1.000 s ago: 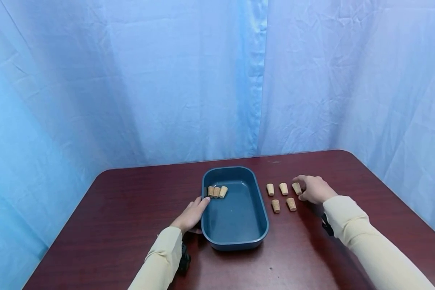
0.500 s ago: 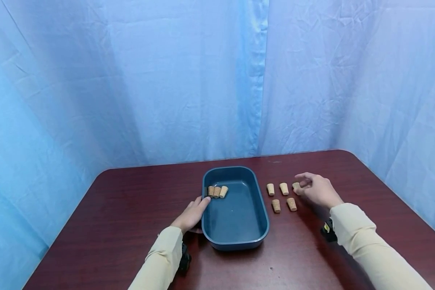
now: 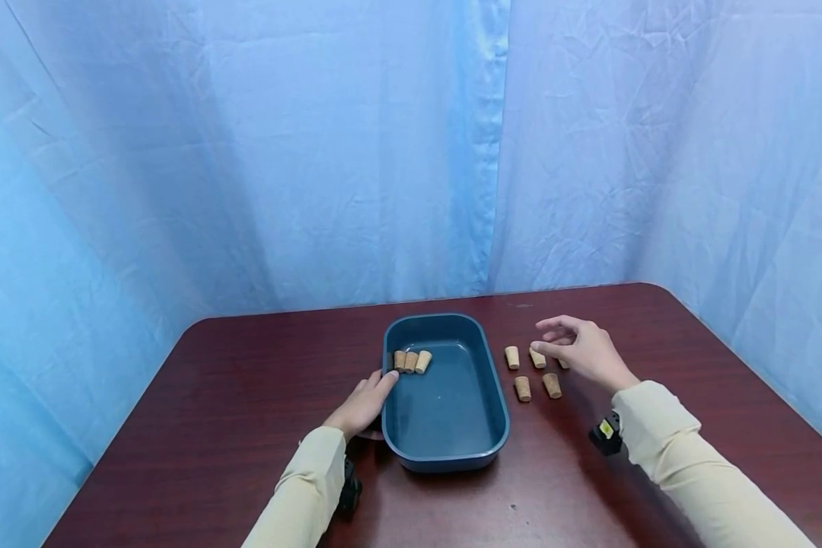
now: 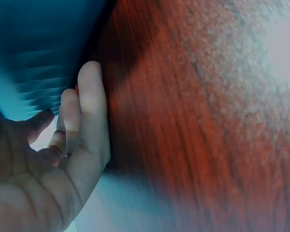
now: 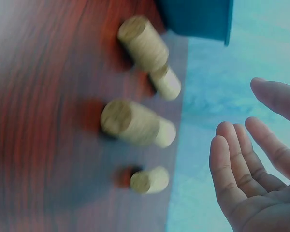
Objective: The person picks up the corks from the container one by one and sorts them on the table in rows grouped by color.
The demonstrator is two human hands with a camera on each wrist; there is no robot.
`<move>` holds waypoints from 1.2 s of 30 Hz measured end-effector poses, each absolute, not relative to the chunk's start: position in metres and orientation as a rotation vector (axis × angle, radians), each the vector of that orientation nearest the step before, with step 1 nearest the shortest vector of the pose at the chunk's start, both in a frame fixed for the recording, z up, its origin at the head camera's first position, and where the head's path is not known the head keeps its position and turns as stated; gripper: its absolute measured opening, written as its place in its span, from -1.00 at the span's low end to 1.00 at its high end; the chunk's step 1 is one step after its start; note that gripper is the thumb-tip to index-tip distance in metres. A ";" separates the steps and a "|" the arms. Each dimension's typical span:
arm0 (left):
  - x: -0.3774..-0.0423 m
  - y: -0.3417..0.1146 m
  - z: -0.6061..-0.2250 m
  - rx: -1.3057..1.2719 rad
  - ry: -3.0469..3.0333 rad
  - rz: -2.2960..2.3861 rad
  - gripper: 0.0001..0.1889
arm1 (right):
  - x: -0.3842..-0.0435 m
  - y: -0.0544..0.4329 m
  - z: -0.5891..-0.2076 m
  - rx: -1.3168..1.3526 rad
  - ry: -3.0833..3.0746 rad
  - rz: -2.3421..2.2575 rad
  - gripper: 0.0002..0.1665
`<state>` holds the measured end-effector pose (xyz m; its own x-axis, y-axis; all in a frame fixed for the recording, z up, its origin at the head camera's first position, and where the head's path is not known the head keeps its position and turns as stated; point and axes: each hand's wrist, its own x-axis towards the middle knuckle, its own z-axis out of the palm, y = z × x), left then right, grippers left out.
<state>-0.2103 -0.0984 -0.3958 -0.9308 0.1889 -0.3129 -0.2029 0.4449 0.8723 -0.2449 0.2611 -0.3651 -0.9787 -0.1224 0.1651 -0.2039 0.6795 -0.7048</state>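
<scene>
My left hand [image 3: 359,403] holds the left side of a blue rectangular plastic bin [image 3: 445,460], one digit over the rim. In the left wrist view, the fingers [image 4: 93,92] lie against the outer wall. Three cork stoppers [image 3: 422,362] sit side by side inside, at the left wall. To the right of the bin, several tapered corks [image 3: 523,389] stand in two rows. My right hand [image 3: 585,354] hovers over the back row, overlapping its middle cork [image 3: 537,359] and partly hiding the right one [image 3: 563,364]. Nothing is between its parted thumb and fingers in the right wrist view.
A dark red wooden table [image 3: 267,396] bears everything, its far corners rounded. Light blue curtains [image 3: 356,152] hang behind it and at both sides. Each wrist wears a small black camera [image 3: 606,434].
My right hand has drawn off the right cork of the back row and moved left over the middle one, lifting a little. The left hand and the bin have stayed put.
</scene>
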 end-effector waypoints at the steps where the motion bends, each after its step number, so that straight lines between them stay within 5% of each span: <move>1: -0.210 -0.098 -0.396 -0.014 2.337 1.483 -0.27 | -0.245 0.259 -0.364 0.279 -2.782 1.193 -0.47; 36: -0.208 -0.098 -0.396 -0.024 2.329 1.497 -0.27 | -0.249 0.172 -0.328 0.405 -2.805 1.477 -0.53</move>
<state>-0.2083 -0.0975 -0.3956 -0.9312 0.1827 -0.3154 -0.2109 0.4355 0.8751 -0.2487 0.1720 -0.3276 -0.9665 -0.2469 0.0698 -0.1973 0.5412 -0.8174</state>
